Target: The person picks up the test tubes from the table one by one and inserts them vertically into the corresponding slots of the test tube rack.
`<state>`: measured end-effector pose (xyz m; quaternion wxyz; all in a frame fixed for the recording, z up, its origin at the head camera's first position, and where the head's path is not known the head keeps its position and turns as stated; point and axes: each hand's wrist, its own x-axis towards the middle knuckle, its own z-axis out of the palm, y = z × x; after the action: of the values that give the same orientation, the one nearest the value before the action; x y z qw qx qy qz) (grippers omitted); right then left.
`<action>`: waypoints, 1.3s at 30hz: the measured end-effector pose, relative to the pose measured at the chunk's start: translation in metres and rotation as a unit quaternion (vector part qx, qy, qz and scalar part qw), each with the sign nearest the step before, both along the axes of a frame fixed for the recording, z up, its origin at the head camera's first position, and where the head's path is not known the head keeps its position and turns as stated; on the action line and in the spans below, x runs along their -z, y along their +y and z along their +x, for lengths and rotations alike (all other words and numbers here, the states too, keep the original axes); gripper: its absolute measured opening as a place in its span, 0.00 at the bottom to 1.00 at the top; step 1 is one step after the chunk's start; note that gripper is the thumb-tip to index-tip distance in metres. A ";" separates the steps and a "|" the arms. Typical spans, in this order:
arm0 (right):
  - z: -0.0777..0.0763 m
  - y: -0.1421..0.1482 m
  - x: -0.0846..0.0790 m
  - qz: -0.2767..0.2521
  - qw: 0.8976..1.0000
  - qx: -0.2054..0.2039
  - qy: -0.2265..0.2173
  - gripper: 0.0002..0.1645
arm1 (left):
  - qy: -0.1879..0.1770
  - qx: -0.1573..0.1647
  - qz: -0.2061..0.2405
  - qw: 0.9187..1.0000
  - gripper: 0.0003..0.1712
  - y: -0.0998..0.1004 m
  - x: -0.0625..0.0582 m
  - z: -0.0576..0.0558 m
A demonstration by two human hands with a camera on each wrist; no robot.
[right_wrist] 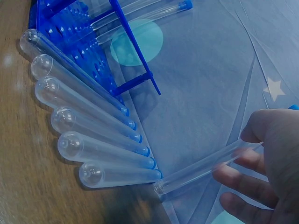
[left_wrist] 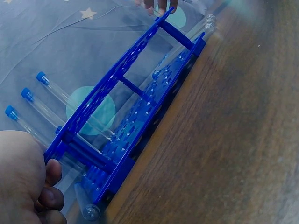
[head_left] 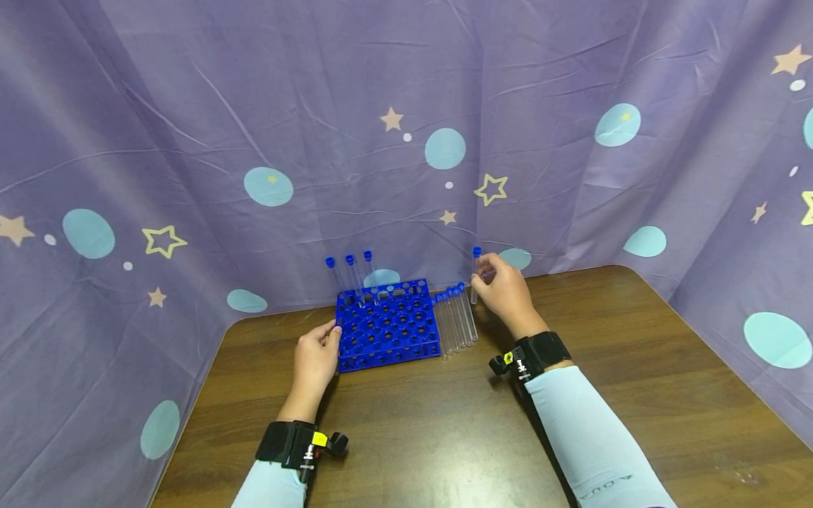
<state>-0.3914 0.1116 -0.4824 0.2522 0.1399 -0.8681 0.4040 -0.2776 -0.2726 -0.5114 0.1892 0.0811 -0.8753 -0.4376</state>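
Observation:
A blue test tube rack stands at the back of the table. Three capped test tubes are upright along its back left part. At the rack's left end, my left hand grips the side with curled fingers. Close by those fingers, the round end of another clear tube shows. My right hand pinches a clear, blue-capped test tube between thumb and fingers, near upright, right of the rack. Several capped tubes lie side by side against the rack's right end.
A brown wooden table carries everything. Right behind the rack hangs a purple curtain with stars and blue dots, which also closes in both sides. Each wrist wears a black strap with a small camera.

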 end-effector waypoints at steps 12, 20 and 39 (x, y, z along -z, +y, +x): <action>0.001 0.001 0.000 -0.007 1.000 -0.007 -0.006 0.15 | -0.023 0.014 -0.005 1.000 0.22 -0.005 -0.003 0.001; 0.001 0.001 0.000 -0.011 1.000 -0.013 -0.009 0.15 | -0.061 0.024 -0.019 0.998 0.24 -0.012 -0.010 -0.001; 0.002 0.000 -0.005 -0.015 1.000 -0.019 -0.013 0.15 | -0.094 0.009 -0.011 0.995 0.24 -0.002 -0.013 -0.012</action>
<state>-0.3897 0.1119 -0.4772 0.2348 0.1476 -0.8625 0.4233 -0.2894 -0.2751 -0.4989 0.1031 0.1121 -0.8948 -0.4197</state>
